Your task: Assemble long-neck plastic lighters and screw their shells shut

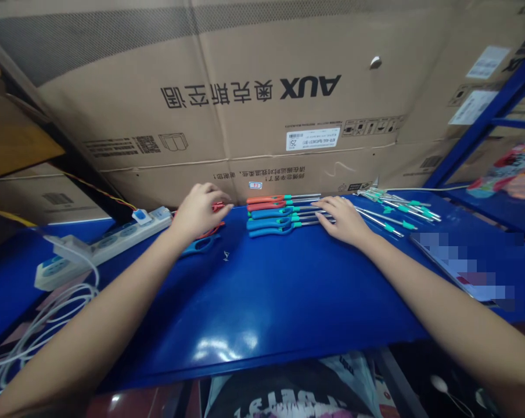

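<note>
A row of red and blue handles (269, 216) with finger loops lies at the back of the blue shelf (280, 290). Green collars and thin metal rods extend right from them, like stick lighters. My right hand (343, 219) lies over the rods, fingers stretched and touching them. My left hand (201, 212) is above more red and blue handles (201, 245) left of the row. Its fingers are bent but apart, and I see nothing gripped. The palm hides part of those pieces. Loose metal rods with green ends (397, 206) lie in a pile right of my right hand.
A large cardboard box (245, 133) stands upright along the back. At left are a white power strip (114, 241) and a coiled white cable (49, 325). A flat, partly blurred item (463, 270) lies at right, near a blue metal post (484, 116). Small scraps (226, 255) lie mid-shelf.
</note>
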The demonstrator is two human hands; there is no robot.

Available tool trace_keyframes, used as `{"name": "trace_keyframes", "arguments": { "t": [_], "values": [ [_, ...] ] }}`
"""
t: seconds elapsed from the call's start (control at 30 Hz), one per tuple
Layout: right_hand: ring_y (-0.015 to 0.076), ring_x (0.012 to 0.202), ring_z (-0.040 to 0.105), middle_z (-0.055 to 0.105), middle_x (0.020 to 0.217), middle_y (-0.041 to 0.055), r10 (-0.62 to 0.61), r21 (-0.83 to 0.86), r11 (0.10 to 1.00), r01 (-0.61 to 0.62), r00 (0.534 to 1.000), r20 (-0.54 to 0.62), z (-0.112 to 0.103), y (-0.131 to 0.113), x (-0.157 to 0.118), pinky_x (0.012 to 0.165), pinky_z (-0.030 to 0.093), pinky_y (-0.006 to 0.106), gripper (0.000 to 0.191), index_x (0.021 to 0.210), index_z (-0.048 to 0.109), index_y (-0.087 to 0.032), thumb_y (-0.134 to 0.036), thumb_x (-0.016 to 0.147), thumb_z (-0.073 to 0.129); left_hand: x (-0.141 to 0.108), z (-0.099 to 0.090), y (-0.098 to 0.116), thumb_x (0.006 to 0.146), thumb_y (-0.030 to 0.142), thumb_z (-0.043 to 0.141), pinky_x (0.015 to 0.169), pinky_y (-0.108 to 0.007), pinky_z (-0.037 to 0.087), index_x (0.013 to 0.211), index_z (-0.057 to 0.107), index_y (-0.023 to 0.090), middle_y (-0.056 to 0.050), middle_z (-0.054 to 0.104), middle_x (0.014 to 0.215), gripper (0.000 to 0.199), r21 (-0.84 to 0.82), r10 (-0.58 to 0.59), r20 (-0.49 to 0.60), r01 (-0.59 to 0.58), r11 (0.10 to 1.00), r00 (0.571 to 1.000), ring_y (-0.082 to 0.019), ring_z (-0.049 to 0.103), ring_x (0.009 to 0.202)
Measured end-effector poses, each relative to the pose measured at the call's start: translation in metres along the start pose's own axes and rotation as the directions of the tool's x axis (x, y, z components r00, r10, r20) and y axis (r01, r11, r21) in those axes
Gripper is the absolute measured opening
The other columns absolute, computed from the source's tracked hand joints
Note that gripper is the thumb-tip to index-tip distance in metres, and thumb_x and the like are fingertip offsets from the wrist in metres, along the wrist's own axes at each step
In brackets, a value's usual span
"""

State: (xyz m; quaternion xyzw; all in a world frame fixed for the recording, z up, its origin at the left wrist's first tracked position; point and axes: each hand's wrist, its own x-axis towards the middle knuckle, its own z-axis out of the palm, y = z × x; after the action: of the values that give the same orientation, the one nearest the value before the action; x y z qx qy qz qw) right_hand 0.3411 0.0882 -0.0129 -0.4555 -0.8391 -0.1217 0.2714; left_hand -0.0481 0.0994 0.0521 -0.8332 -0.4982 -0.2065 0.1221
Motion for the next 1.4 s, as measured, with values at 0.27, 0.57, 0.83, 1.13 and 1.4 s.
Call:
{"name": "trace_keyframes", "arguments": {
  "t": [0.27, 0.57, 0.83, 1.13, 1.4],
  "values": [
    [0.0296, 0.105, 0.063, 0.07, 0.12, 0.0131, -0.039, -0.004, 0.999, 0.039, 0.999, -0.033, 0.0, -0.004, 0.001, 0.091, 0.047, 0.046, 0.032, 0.122, 0.066, -0.018, -0.03, 0.099, 0.046, -0.01, 0.008, -0.071, 0.085, 0.047, 0.063, 0.091, -0.041, 0.046, 0.096, 0.079, 0.024, -0.01, 0.066, 0.1, 0.03, 0.149, -0.185, 0.225, 0.154, 0.977, 0.957, -0.029, 0.057, 0.098],
    [0.03, 0.107, 0.064, 0.07, 0.121, 0.0134, -0.049, 0.004, 0.999, 0.049, 0.998, -0.026, -0.002, -0.004, 0.0, 0.092, 0.047, 0.047, 0.033, 0.123, 0.066, -0.018, -0.028, 0.098, 0.047, -0.014, 0.02, -0.06, 0.089, 0.034, 0.055, 0.09, -0.042, 0.048, 0.09, 0.076, 0.022, -0.012, 0.064, 0.11, 0.024, 0.177, -0.17, 0.173, 0.14, 0.974, 0.97, -0.031, 0.055, 0.105],
    [0.0263, 0.104, 0.065, 0.071, 0.112, 0.01, -0.019, 0.211, 0.975, 0.066, 0.976, -0.215, -0.033, -0.031, 0.01, 0.092, 0.05, 0.045, 0.025, 0.119, 0.065, -0.021, -0.024, 0.096, 0.054, -0.009, -0.009, -0.001, 0.097, 0.033, 0.052, 0.098, -0.045, 0.049, 0.095, 0.072, 0.016, -0.014, 0.06, 0.121, 0.027, 0.058, -0.005, -0.031, 0.007, 0.998, 1.0, -0.031, 0.058, 0.109],
    [0.0146, 0.09, 0.062, 0.06, 0.102, 0.0046, -0.388, 0.752, 0.651, 0.105, 0.897, 0.211, -0.044, -0.076, 0.004, 0.085, 0.053, 0.03, 0.016, 0.103, 0.07, -0.019, -0.025, 0.088, 0.071, -0.052, 0.005, 0.138, 0.1, 0.023, 0.055, 0.098, -0.048, 0.052, 0.101, 0.069, 0.015, -0.015, 0.058, 0.129, 0.017, -0.254, 0.406, 0.144, -0.363, 0.897, 0.902, -0.032, 0.057, 0.118],
    [0.0104, 0.072, 0.053, 0.052, 0.08, -0.0016, -0.468, 0.693, 0.717, -0.072, 0.688, 0.555, -0.029, -0.064, 0.0, 0.065, 0.043, 0.022, 0.014, 0.087, 0.073, -0.015, -0.028, 0.085, 0.077, -0.066, 0.042, 0.151, 0.102, 0.027, 0.052, 0.095, -0.044, 0.052, 0.107, 0.065, 0.021, -0.009, 0.059, 0.125, 0.015, -0.49, 0.403, 0.178, -0.274, 0.828, 0.898, -0.025, 0.06, 0.11]
  ]
}}
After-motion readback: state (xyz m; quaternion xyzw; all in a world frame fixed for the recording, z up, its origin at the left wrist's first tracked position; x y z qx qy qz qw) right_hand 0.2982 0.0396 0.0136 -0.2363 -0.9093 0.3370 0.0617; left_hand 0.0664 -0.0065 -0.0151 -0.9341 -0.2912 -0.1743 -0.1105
